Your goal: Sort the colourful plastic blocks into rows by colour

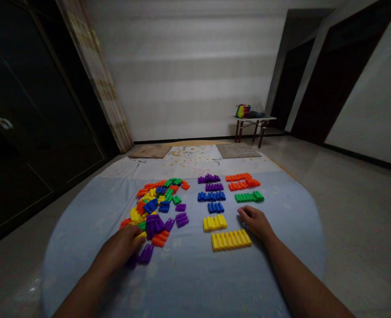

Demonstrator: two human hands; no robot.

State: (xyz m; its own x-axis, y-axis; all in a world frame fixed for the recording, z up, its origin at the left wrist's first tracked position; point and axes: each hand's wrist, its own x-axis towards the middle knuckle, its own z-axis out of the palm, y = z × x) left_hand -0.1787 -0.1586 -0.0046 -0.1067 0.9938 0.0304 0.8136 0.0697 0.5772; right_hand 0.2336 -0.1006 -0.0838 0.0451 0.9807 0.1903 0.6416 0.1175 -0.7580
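A mixed pile of coloured plastic clips (150,206) lies on the left of the cloth. My left hand (124,245) is at the pile's near-left edge, its fingers together at a yellow piece (141,235); purple pieces (146,254) lie just beside it. To the right are rows sorted by colour: purple (214,187), blue (211,196), yellow (231,240), orange (238,177) and green (249,197). My right hand (253,221) rests on the cloth below the green row, right of the shorter yellow row (214,223), its fingers curled with nothing visible in them.
A blue cloth (188,287) covers the round table's near part. Two flat boards, one brown (150,152) and one grey (238,151), lie at the far edge. Behind stands a small side table (270,118) with a colourful bag (242,111).
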